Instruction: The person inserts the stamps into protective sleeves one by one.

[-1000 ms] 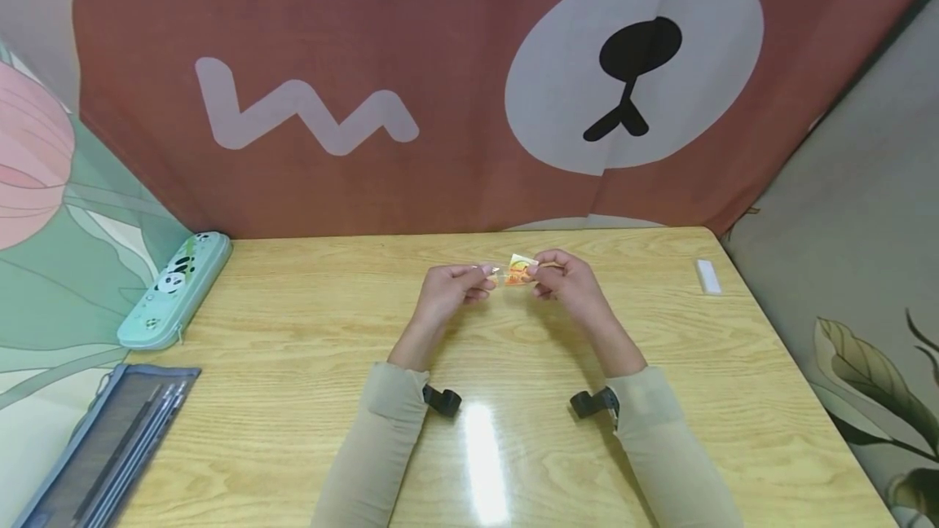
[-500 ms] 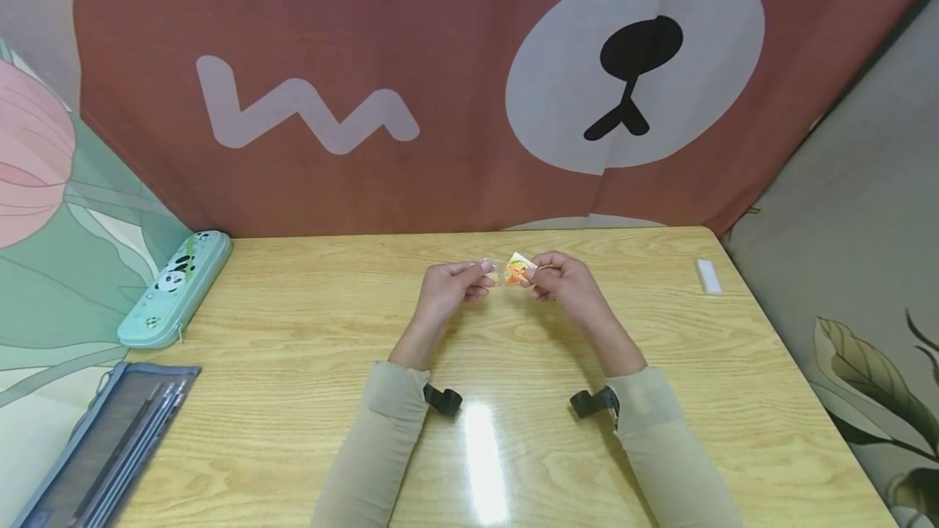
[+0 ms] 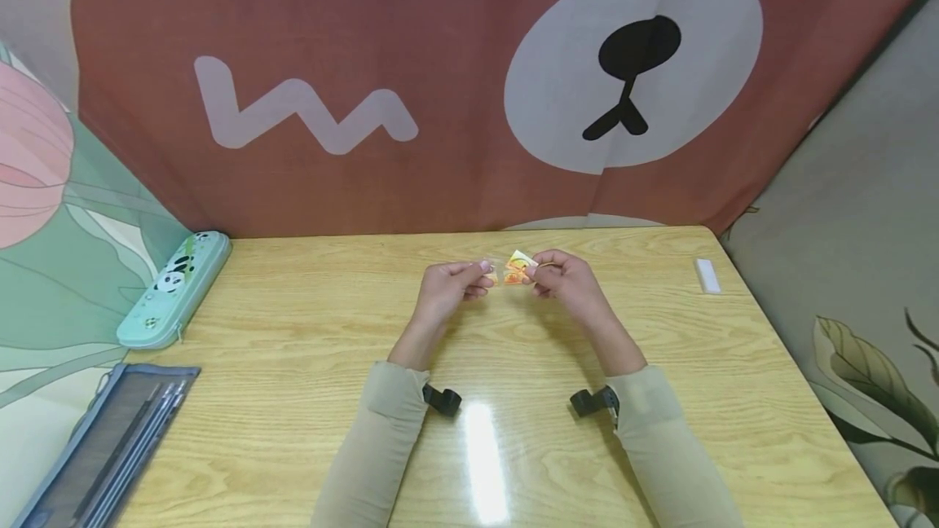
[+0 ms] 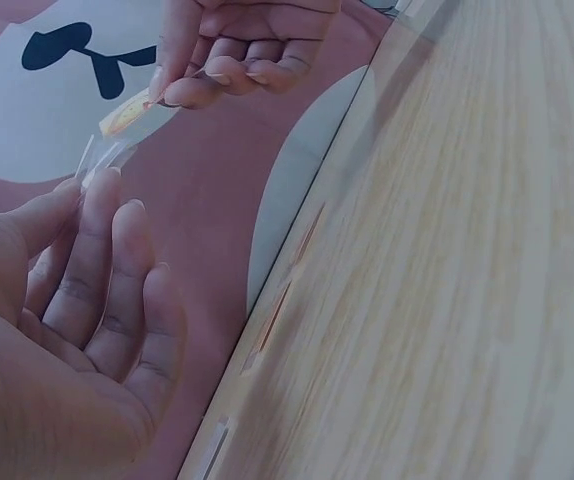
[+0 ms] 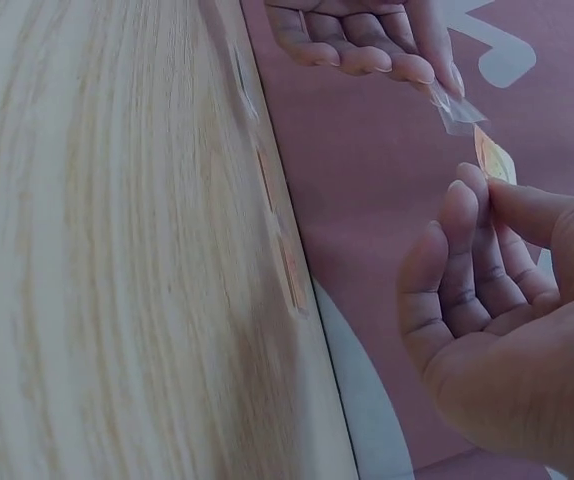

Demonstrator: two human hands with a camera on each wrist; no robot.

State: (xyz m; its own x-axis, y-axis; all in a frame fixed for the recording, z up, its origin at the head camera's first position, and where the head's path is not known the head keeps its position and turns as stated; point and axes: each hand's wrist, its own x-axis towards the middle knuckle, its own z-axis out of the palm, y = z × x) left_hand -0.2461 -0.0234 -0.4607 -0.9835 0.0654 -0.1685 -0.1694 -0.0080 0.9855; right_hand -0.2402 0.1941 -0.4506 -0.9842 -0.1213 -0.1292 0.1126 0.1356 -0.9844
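Note:
Over the far middle of the table, my left hand point(image 3: 447, 288) pinches a small clear plastic wrapper point(image 5: 460, 113) between thumb and forefinger. Facing it, my right hand point(image 3: 570, 282) grips a small orange-and-yellow printed piece point(image 3: 517, 269) by one edge, with the thumb on top. The piece is thin, and a pale corner of it points up and away. In the right wrist view the wrapper's edge lies right by the tip of the printed piece. Fingertips hide part of both. The other fingers of each hand curl loosely below.
A white block like an eraser point(image 3: 708, 277) lies at the table's right. At the far left sits a mint panda pencil case point(image 3: 176, 290), with a dark mesh pouch point(image 3: 110, 446) of pencil-like sticks nearer. A bear-print cloth point(image 3: 455, 186) hangs behind the wooden table point(image 3: 293, 398).
The printed piece has tilted a little in my right fingers, and more clear plastic shows between the hands. Both arms stay in nearly the same place.

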